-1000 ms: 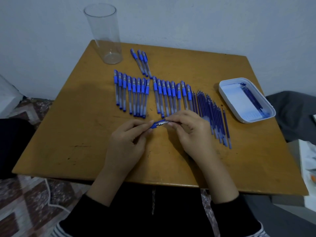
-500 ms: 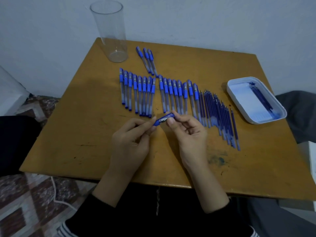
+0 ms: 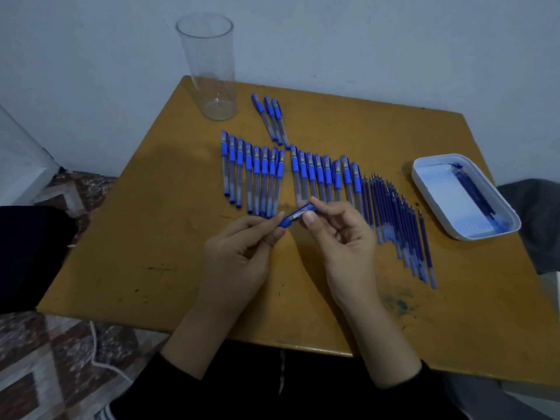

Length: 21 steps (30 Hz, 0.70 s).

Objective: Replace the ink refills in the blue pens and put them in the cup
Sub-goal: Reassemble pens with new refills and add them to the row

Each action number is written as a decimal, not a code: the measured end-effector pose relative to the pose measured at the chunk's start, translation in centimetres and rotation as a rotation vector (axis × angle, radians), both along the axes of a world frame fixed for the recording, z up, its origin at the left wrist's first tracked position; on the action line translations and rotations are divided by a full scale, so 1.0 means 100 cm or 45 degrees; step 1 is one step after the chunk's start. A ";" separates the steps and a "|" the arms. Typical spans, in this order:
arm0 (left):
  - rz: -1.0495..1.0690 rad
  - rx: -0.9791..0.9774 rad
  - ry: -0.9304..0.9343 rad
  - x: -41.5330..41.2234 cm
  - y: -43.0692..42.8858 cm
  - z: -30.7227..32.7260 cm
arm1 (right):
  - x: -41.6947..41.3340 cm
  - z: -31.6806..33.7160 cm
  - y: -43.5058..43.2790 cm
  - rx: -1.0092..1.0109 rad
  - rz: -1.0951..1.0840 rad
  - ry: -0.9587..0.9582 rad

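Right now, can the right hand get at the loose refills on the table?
Probably yes: the refills lie just beside the right hand with nothing between, but it holds a pen together with the left hand.

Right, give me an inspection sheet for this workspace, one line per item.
Surface: wooden table, scuffed, with a blue ink stain near the front right.
Job's things: clear cup upright and empty at the back left; capped pens in rows; loose refills to their right.
Clutter: white tray, ink-stained, holding dark blue sticks.
Hands: left hand and right hand together hold one blue pen.
Cables: white cord on the floor.
Surroundings: pale wall, patterned rug.
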<state>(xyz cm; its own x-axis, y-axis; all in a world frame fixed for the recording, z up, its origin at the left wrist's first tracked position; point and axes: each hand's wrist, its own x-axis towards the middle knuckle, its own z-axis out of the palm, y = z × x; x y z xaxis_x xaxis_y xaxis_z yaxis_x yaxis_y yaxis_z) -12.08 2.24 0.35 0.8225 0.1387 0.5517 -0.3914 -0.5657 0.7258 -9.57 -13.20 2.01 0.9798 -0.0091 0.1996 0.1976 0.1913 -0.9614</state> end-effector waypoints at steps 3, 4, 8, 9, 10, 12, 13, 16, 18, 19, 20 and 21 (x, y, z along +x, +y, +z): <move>-0.013 -0.009 0.007 0.015 0.013 0.010 | 0.020 0.016 0.007 -0.082 0.033 -0.046; -0.023 -0.003 0.004 0.022 0.021 0.012 | 0.030 0.021 0.011 -0.127 0.039 -0.058; 0.018 0.040 0.052 0.053 0.057 0.018 | 0.082 0.039 0.040 -0.254 0.119 -0.080; 0.042 0.062 0.081 0.061 0.067 0.019 | 0.098 0.042 0.048 -0.290 0.150 -0.068; 0.075 0.106 0.106 0.068 0.077 0.020 | 0.115 0.043 0.057 -0.337 0.177 -0.055; 0.158 0.247 0.155 0.084 0.096 0.019 | 0.145 0.046 0.074 -0.417 0.235 -0.029; 0.193 0.324 0.199 0.092 0.105 0.016 | 0.159 0.046 0.082 -0.457 0.259 -0.019; 0.265 0.482 0.403 0.112 0.124 0.006 | 0.194 0.039 0.107 -0.657 0.321 -0.014; 0.280 0.479 0.539 0.122 0.133 0.002 | 0.213 0.030 0.120 -0.749 0.364 0.006; 0.279 0.470 0.582 0.126 0.136 0.001 | 0.222 0.025 0.125 -0.786 0.378 0.014; 0.276 0.467 0.601 0.129 0.138 0.000 | 0.229 0.021 0.129 -0.826 0.387 0.016; 0.273 0.470 0.606 0.131 0.139 0.000 | 0.234 0.017 0.131 -0.873 0.394 0.009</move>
<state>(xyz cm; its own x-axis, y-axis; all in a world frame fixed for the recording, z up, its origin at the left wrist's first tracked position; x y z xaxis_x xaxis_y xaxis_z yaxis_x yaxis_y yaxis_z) 1.07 16.17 0.36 0.9644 0.1979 0.1754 0.0755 -0.8417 0.5346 13.87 -0.09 3.67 0.9187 0.3910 0.0552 0.2255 -0.4048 -0.8862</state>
